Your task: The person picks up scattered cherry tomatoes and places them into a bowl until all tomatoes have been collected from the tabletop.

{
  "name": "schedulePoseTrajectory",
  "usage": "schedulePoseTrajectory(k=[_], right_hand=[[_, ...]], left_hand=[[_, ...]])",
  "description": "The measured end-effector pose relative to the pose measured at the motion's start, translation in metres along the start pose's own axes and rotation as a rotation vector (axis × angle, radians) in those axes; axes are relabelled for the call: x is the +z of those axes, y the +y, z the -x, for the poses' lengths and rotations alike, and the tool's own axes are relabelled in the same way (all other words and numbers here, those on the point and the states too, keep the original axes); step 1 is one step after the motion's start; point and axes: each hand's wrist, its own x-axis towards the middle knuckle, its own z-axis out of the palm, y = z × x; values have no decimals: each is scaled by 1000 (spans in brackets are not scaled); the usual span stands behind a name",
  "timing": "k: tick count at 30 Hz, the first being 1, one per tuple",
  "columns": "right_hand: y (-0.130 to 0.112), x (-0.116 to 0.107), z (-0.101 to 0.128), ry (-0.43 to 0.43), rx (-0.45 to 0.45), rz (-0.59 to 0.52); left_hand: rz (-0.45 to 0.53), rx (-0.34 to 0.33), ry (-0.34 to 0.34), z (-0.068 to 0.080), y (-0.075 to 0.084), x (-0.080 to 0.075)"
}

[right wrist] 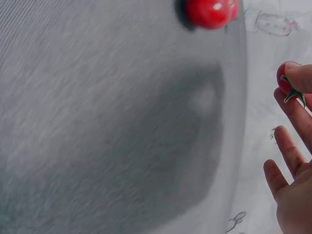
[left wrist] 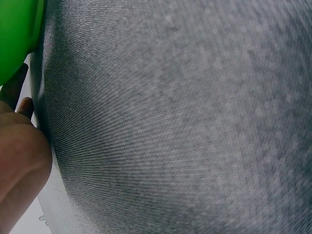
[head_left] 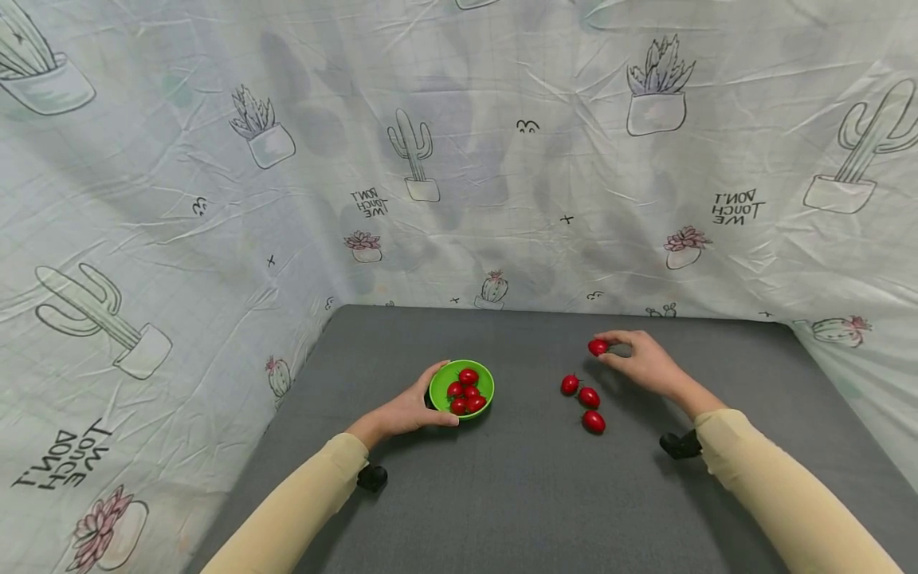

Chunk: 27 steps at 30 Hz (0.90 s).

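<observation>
My left hand (head_left: 410, 410) grips a green bowl (head_left: 445, 378) by its left side, the thumb along the near rim. Several red cherry tomatoes (head_left: 468, 377) lie inside that bowl. In the left wrist view the green bowl (left wrist: 14, 39) shows only in part, with the left hand (left wrist: 22, 151) below it. Between thumb and index finger, my right hand (head_left: 645, 363) pinches one cherry tomato (head_left: 598, 347) above the table. The right wrist view shows the green stem end on this pinched tomato (right wrist: 281, 77), the other fingers spread apart.
Three loose cherry tomatoes lie in a short row between the bowl and the right hand, the nearest tomato (head_left: 593, 422) closest to me. They rest on a dark grey table (head_left: 516, 494). A pale cloth (head_left: 473, 159) printed with cacti hangs behind and beside the table.
</observation>
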Motion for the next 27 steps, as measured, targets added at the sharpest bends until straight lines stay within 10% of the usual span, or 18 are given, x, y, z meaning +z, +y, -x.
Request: schedulePoseTrajectory(k=[27], right_hand=[[-81, 26, -28, -108, -53, -118]], left_hand=[[14, 0, 5, 1, 1, 1]])
